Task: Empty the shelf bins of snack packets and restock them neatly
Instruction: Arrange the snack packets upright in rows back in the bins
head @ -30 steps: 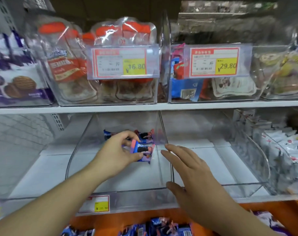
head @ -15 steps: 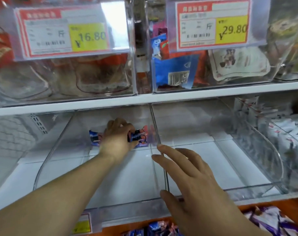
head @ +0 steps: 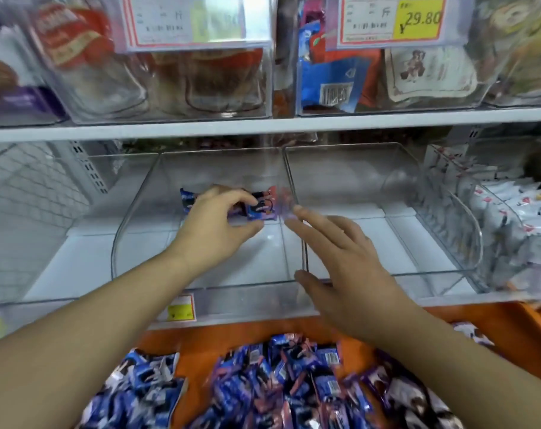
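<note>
A clear plastic shelf bin [head: 133, 230] stands on the middle shelf with a few blue and pink snack packets [head: 261, 207] at its back. My left hand [head: 215, 226] reaches deep into this bin, its fingers curled around the packets. My right hand [head: 346, 267] hovers at the bin's right wall with fingers straight and spread, holding nothing. A second clear bin [head: 411, 274] to the right holds no packets. Below, an orange tray [head: 495, 320] holds a heap of several blue snack packets [head: 278, 382].
Upper shelf [head: 263, 126] carries clear bins of jars and packets with price tags, one reading 29.80 [head: 390, 18]. A bin of white packets [head: 510, 218] stands at right. A small yellow price label [head: 180, 309] sits on the shelf front.
The view tilted down, bringing the orange tray of packets into sight. My left hand stays at the bin's back on the packets. My right hand stays spread by the bin wall.
</note>
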### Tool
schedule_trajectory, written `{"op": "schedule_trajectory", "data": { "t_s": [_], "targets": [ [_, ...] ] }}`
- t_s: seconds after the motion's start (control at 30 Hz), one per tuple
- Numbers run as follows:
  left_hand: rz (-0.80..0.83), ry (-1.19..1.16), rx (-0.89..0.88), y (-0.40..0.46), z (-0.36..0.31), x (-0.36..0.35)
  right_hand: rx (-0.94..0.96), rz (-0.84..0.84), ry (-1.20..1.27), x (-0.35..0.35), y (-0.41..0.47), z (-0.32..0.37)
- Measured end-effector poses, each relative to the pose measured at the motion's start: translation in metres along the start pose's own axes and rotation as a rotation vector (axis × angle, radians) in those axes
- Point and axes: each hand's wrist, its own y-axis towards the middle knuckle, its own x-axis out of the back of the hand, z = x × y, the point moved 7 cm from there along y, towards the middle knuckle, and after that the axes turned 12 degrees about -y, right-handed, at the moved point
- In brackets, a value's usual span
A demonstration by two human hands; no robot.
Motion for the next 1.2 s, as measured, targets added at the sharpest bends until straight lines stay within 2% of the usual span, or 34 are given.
{"op": "schedule_trajectory", "data": {
  "t_s": [0.17,0.27,0.37,0.5,0.6,0.67,0.77,0.9,1.07,1.2],
  "targets": [
    [-0.016,-0.156,-0.002,-0.101,-0.057,0.040,0.051,-0.122,0.046,0.025,-0.017,0.020],
    [0.051,-0.289,0.060,-0.160,-0.055,0.030,0.108,-0.059,0.137,0.024,-0.041,0.042],
    [0.182,-0.248,0.209,-0.204,-0.013,-0.008,0.142,0.141,0.141,-0.010,-0.069,0.056],
    [0.348,-0.194,0.464,-0.262,0.062,-0.062,0.085,0.519,0.081,-0.101,-0.112,0.054],
    [0.485,-0.143,0.562,-0.299,0.102,-0.097,0.046,0.769,0.052,-0.168,-0.145,0.047],
    [0.547,-0.122,0.603,-0.315,0.122,-0.112,0.045,0.863,0.029,-0.200,-0.156,0.046],
    [0.599,-0.109,0.627,-0.324,0.143,-0.126,0.035,0.896,0.075,-0.232,-0.157,0.053],
    [0.691,-0.185,0.728,-0.336,0.156,-0.149,0.002,0.843,0.088,-0.256,-0.153,0.059],
    [0.677,-0.212,0.777,-0.345,0.166,-0.161,-0.077,0.853,0.010,-0.275,-0.156,0.048],
    [0.665,-0.191,0.774,-0.336,0.158,-0.151,-0.169,0.852,0.067,-0.264,-0.152,0.040]
  ]
}}
